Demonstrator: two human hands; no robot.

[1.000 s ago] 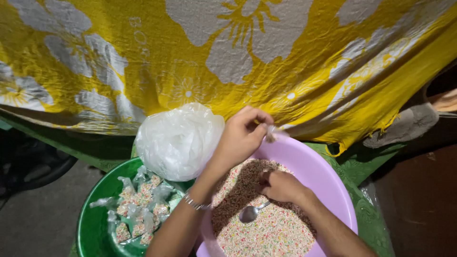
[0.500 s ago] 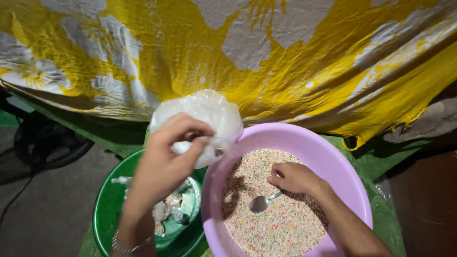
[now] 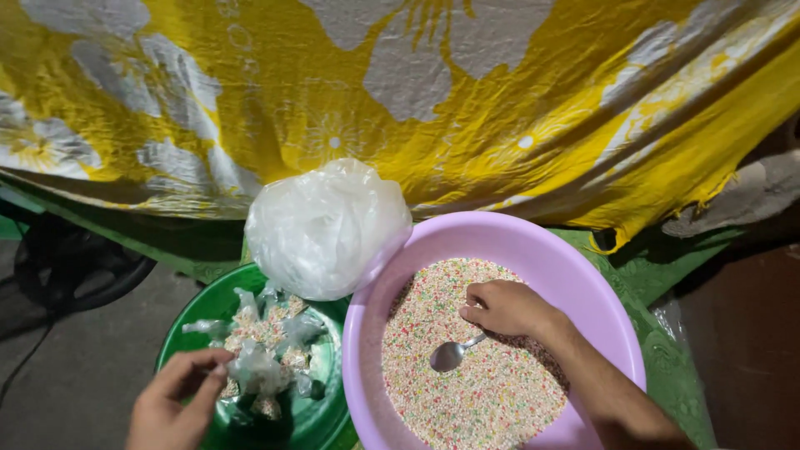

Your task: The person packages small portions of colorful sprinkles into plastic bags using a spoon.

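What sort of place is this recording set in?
Probably an informal home or market packing spot at floor level: a purple basin of coloured grains, a green basin of small filled bags, and a yellow flowered cloth draped behind them.

This looks like an informal home or street-side packing spot set low to the ground, not a fitted kitchen. A yellow cloth with white flowers [image 3: 467,100] hangs across the far side. Near it a purple plastic basin [image 3: 600,283] of tiny coloured grains and a green basin [image 3: 200,312] of small tied packets sit on a green mat [image 3: 658,275], with bare concrete floor [image 3: 75,375] at left.
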